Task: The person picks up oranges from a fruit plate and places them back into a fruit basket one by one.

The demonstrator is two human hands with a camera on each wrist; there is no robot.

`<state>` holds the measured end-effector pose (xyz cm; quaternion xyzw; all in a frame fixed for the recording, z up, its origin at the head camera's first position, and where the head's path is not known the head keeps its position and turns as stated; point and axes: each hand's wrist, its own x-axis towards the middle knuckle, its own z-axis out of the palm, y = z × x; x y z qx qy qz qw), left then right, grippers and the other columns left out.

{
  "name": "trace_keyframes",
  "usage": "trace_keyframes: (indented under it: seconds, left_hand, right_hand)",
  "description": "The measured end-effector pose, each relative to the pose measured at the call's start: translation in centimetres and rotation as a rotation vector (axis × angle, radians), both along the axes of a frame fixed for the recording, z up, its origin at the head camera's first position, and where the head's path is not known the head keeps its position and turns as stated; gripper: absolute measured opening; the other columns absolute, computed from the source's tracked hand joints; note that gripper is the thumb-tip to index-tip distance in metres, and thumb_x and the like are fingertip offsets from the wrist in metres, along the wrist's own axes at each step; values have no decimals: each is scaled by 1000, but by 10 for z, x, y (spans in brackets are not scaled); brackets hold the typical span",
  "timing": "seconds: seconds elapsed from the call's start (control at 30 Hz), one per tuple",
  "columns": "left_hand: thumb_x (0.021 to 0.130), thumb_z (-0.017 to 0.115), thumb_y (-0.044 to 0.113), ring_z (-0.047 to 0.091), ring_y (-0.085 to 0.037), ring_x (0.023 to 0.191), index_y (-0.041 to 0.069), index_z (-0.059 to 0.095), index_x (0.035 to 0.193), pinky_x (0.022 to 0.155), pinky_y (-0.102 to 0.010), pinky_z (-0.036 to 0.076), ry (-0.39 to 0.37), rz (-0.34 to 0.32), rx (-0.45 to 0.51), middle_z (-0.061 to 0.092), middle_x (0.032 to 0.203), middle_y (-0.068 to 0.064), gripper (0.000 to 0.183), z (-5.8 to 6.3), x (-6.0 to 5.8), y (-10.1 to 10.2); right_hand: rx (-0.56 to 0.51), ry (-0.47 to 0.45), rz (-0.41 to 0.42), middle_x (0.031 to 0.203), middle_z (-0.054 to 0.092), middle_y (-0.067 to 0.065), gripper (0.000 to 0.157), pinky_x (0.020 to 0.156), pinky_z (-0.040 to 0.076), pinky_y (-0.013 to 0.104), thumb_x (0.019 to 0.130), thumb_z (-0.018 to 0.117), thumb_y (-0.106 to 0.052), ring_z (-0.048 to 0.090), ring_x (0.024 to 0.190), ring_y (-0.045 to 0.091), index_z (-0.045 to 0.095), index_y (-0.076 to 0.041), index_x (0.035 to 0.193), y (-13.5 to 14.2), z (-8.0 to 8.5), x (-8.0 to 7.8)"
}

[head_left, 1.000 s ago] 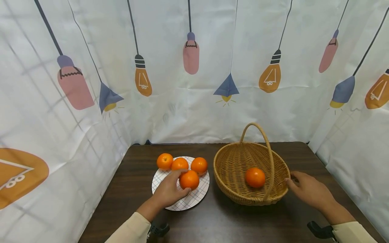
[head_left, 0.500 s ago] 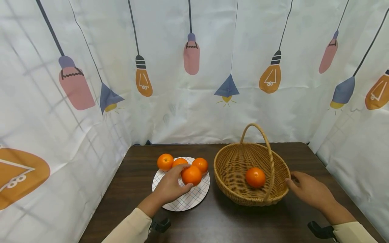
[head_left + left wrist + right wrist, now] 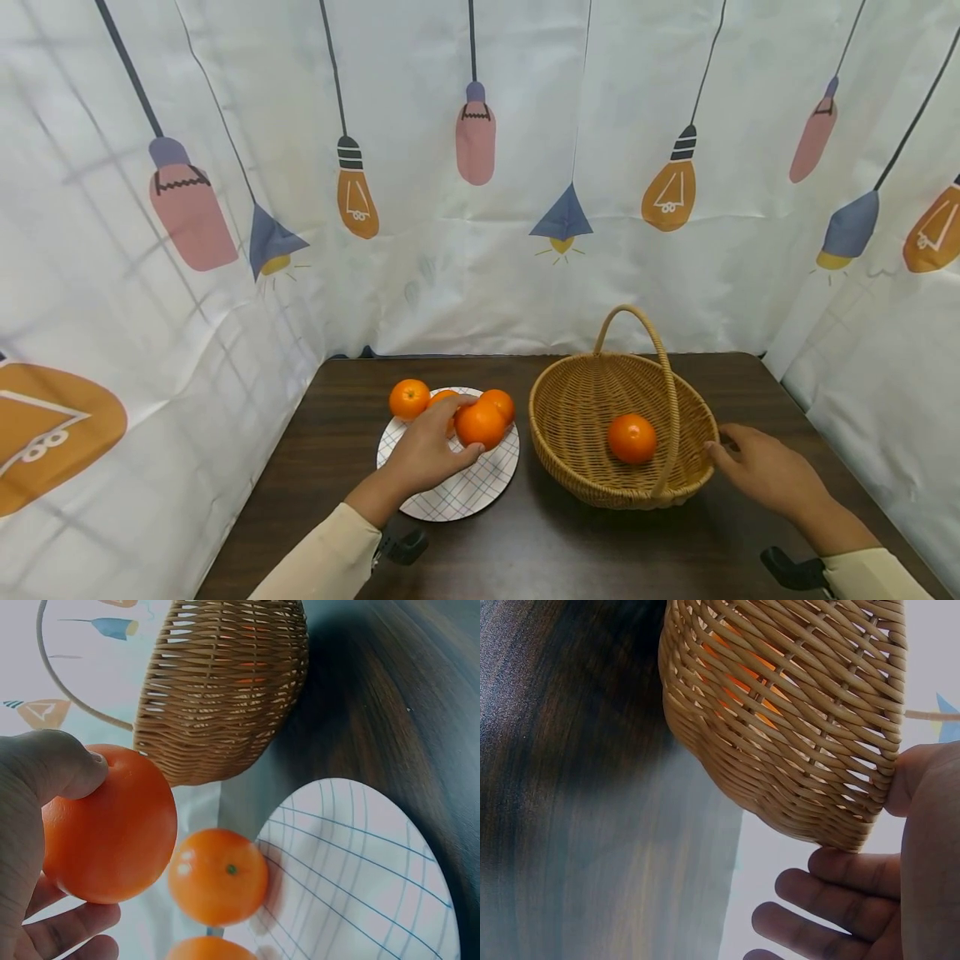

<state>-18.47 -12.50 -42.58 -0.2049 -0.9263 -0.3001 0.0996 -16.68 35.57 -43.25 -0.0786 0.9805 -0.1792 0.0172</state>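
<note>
Narrow worktop (image 3: 531, 479) strip separates plate (image 3: 480, 485) and basket (image 3: 573, 417), widening toward the near side. Left hand (image 3: 429, 454) pinches 1 round orange (image 3: 482, 426), long axis indeterminable, above the plate; right hand (image 3: 772, 471) pinches the basket's right rim (image 3: 892, 712).

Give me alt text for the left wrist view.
A left hand holds an orange fruit. Beyond it are a wicker basket and, on a dark table, a white checked plate with two similar fruits, one cropped, at its edge.
</note>
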Motion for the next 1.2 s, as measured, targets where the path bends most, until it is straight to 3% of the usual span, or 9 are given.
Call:
trace_keyframes:
  seconds: [0.7,1.2]
  left_hand:
    - [74,75,41,52,-8,109,24,48,131,90,-31,44,91,-38,-11,51,128,10,65,17,-8,21]
    - [76,74,42,54,-8,102,23,47,132,86,-31,47,80,-68,17,51,127,9,65,22,-9,29]
  right_hand:
    - [10,32,2,110,62,19,68,61,49,49,92,43,-58,62,89,32,54,2,123,-1,1,0]
    - [23,-13,-5,115,59,23,76,64,49,52,91,40,-61,61,93,35,50,4,127,-1,1,-1]
